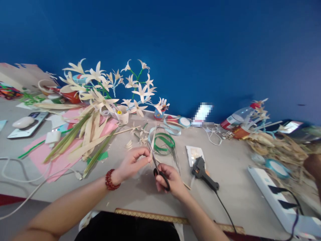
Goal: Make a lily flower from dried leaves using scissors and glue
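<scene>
Black-handled scissors (163, 180) are gripped in my right hand (171, 180), with the blades pointing up and away from me. My left hand (134, 163), with a red bead bracelet at its wrist, pinches a thin pale strip (152, 151) between thumb and fingers. The strip stands right beside the scissor blades; whether they touch it I cannot tell. Just beyond both hands lies a loose coil of green ribbon (173, 142), and a light blue ribbon (173, 130) curls behind it. Small pale petal pieces (128, 144) rest on the table near my left fingers.
A black glue gun (202, 172) lies right of my hands beside a white packet (190, 152). Far right are a power strip (265, 192) and dry husks (260, 145). Leaves cover pink paper (56, 165) at left. White handmade flowers (141, 92) stand behind, near a paper cup (122, 117).
</scene>
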Demonstrator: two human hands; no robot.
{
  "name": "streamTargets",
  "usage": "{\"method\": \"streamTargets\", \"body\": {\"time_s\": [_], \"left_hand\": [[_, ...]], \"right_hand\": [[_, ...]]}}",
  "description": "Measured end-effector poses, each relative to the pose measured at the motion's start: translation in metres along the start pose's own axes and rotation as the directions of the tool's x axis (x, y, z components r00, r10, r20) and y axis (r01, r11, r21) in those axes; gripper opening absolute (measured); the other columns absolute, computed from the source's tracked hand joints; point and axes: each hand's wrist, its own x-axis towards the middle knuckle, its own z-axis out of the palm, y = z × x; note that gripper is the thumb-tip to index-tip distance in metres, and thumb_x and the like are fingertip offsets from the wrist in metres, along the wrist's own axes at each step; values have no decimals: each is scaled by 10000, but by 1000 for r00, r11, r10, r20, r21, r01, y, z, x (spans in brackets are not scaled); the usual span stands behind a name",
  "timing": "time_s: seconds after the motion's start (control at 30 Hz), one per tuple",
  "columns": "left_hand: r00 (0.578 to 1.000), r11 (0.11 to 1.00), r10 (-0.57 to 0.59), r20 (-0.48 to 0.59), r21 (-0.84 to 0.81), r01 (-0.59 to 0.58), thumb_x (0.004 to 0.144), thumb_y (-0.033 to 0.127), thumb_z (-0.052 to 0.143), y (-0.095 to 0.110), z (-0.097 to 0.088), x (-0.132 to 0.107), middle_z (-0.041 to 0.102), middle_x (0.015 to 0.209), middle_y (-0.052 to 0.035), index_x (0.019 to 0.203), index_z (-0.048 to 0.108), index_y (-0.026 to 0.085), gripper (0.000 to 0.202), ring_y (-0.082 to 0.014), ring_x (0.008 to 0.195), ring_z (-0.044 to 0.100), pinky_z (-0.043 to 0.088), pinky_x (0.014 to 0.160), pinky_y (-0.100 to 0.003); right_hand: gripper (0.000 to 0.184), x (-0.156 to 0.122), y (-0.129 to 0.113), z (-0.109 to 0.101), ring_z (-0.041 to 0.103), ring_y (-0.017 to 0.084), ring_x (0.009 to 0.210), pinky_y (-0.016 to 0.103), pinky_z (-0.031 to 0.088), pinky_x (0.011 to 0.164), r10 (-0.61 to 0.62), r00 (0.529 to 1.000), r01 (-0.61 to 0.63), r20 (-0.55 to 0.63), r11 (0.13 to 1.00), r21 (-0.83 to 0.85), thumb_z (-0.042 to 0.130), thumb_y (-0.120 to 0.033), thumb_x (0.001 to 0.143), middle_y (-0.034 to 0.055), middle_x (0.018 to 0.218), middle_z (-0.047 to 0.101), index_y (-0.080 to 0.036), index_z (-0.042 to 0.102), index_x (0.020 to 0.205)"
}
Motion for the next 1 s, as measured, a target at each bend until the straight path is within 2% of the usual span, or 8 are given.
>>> {"method": "streamTargets", "body": {"time_s": [0.47, 0.63, 0.7, 0.8, 0.9, 1.0], "left_hand": [[999, 996, -45, 13, -75, 46, 875, 299, 535, -1, -3, 2, 523, 682, -2, 675, 529, 153, 247, -127, 659, 467, 365, 637, -240], [996, 992, -69, 58, -101, 75, 864, 289, 532, -1, -7, 3, 546, 696, -17, 678, 539, 147, 234, -137, 671, 493, 384, 643, -248], [992, 994, -65, 107, -79, 74, 858, 267, 526, -1, -7, 3, 544, 688, -12, 676, 529, 151, 216, -133, 661, 493, 385, 641, -243], [959, 999, -52, 278, 28, 46, 840, 237, 528, -2, -3, 3, 544, 674, 1, 674, 523, 156, 186, -122, 642, 489, 383, 625, -223], [908, 991, -45, 417, 133, -12, 814, 214, 551, -5, 2, 3, 558, 679, 8, 649, 524, 154, 177, -111, 641, 486, 375, 615, -205], [889, 985, -48, 456, 169, -33, 797, 192, 554, -7, 4, 2, 584, 713, 7, 669, 546, 155, 133, -113, 665, 505, 380, 627, -201]], "right_hand": [[518, -1, -4, -1, 340, 45, 305, 159, 223, 305, 5, 1000, -5, -9, 1000, -7, 701, -647, 677, -49, 443, 561, -202, 438, 707], [496, 0, -2, -9, 323, 45, 305, 163, 210, 316, -22, 997, 22, -72, 1000, 6, 707, -616, 696, -59, 412, 530, -205, 429, 681], [470, 1, -1, -11, 340, 49, 324, 167, 226, 325, -66, 987, 71, -149, 997, 25, 715, -584, 708, -56, 442, 536, -202, 443, 695], [427, 2, -3, -11, 447, 75, 439, 188, 342, 406, -166, 957, 180, -237, 983, 38, 767, -515, 681, -22, 625, 596, -191, 513, 796], [408, 2, -8, -7, 505, 102, 554, 223, 413, 522, -206, 953, 215, -222, 976, 20, 794, -432, 670, -7, 747, 610, -201, 535, 883], [350, 1, -13, -3, 504, 117, 590, 236, 420, 565, -199, 961, 194, -190, 980, -41, 800, -353, 661, -21, 701, 586, -205, 541, 844]]}}
